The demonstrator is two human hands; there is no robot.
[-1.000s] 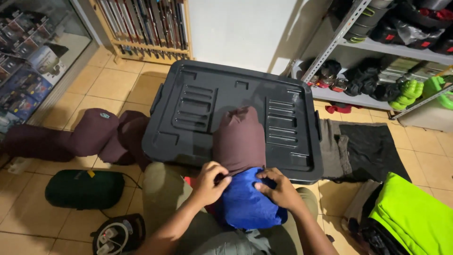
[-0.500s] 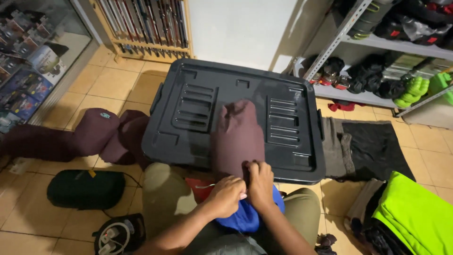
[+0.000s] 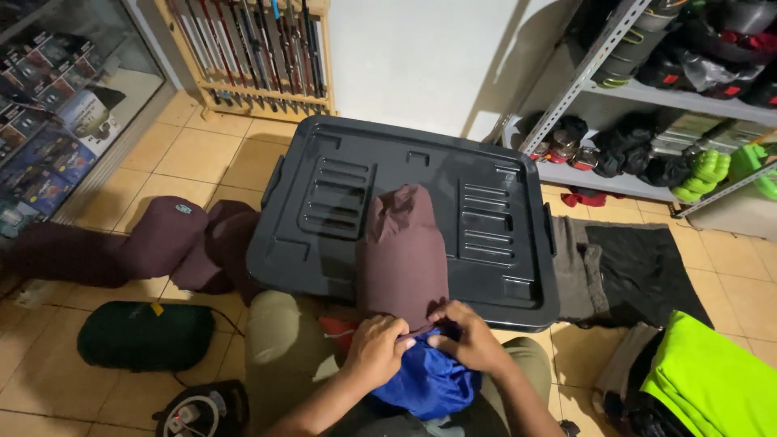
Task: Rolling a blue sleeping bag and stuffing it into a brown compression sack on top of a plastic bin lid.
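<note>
Starting at the far left of the frame: glass display case (image 3: 57, 105) with boxes, then wooden rack (image 3: 259, 48) at the upper left, against the wall. Lower left on the tiled floor: dark maroon bundle (image 3: 129, 243), and below it a dark green stuff sack (image 3: 146, 336) lying flat.

Centre: large black bin lid (image 3: 340, 202), with the maroon sleeping bag (image 3: 402, 259) lying on it, far end toward the wall, near end at the lower centre of the frame. Left hand (image 3: 374, 350) closed on the edge of the maroon cloth, fingers pinched tight. Just beside it, touching, right hand (image 3: 469, 340), also closed, pressing the same edge down over the blue sack (image 3: 429, 384), which sits on the lap at the bottom centre.

Probably best done so: both grips close together, pushing in small handfuls, keeping the sack mouth open and squeezing air out while feeding the cloth.

Right of centre: dark folded cloth (image 3: 623, 271) on the floor. Upper right: metal shelf (image 3: 647, 89) full of gear. Lower right corner: bright green fabric (image 3: 712, 380).
</note>
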